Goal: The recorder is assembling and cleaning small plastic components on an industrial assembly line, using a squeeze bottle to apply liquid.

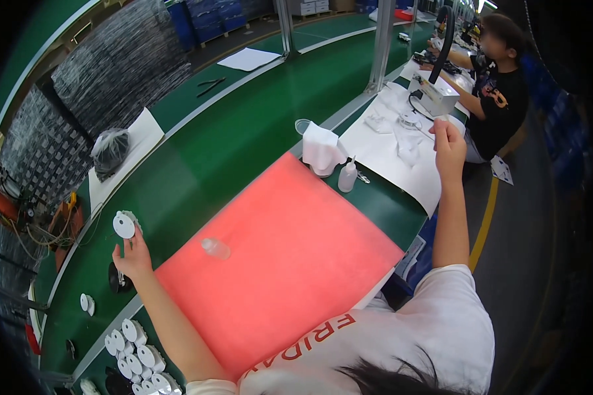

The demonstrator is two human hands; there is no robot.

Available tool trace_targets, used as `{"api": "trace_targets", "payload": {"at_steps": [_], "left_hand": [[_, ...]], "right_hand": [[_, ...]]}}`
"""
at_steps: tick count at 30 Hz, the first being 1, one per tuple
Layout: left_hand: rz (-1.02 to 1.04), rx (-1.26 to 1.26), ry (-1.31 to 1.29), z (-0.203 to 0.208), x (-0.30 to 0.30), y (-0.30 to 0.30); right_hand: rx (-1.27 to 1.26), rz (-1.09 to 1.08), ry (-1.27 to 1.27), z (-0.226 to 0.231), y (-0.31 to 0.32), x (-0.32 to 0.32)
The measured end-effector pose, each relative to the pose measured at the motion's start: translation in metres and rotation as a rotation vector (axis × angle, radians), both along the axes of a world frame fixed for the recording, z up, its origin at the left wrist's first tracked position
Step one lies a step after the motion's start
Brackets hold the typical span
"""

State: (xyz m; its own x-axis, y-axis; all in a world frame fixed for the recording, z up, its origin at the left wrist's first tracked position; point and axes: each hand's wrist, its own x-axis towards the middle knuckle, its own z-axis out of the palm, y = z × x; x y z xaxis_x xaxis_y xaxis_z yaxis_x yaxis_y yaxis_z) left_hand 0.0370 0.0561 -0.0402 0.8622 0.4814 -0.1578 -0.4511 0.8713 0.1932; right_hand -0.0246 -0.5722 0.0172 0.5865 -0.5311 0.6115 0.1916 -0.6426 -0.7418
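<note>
Around the red mat, the left hand, toward nine o'clock, pinches a white disc between thumb and fingers over the green bench. At two o'clock, the right hand has its fingers curled together near a lamp; whether they grip something thin, I cannot tell. More discs cluster at eight o'clock, a dropper bottle stands at one.

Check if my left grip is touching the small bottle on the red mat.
Apart. The head view shows it: green surface and a strip of red mat are visible between the left grip and the small bottle.
</note>
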Motion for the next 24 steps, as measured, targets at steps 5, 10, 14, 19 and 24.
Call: {"api": "trace_targets", "payload": {"at_steps": [5,10,14,19,24], "left_hand": [[-0.06,0.026,-0.029,-0.008,-0.027,-0.011],[-0.036,-0.001,-0.026,-0.023,-0.054,-0.014],[-0.088,0.0,-0.095,-0.03,-0.05,-0.028],[-0.048,0.111,-0.043,-0.017,-0.056,-0.045],[-0.108,0.224,-0.048,-0.033,-0.079,-0.044]], "right_hand": [[-0.037,0.406,0.011,0.03,0.085,-0.021],[-0.649,0.865,-0.046,0.066,0.169,-0.022],[-0.747,1.178,-0.18,0.067,0.24,-0.027],[-0.55,1.418,-0.32,-0.004,0.321,-0.033],[-0.502,1.618,-0.277,-0.06,0.333,-0.066]]}}
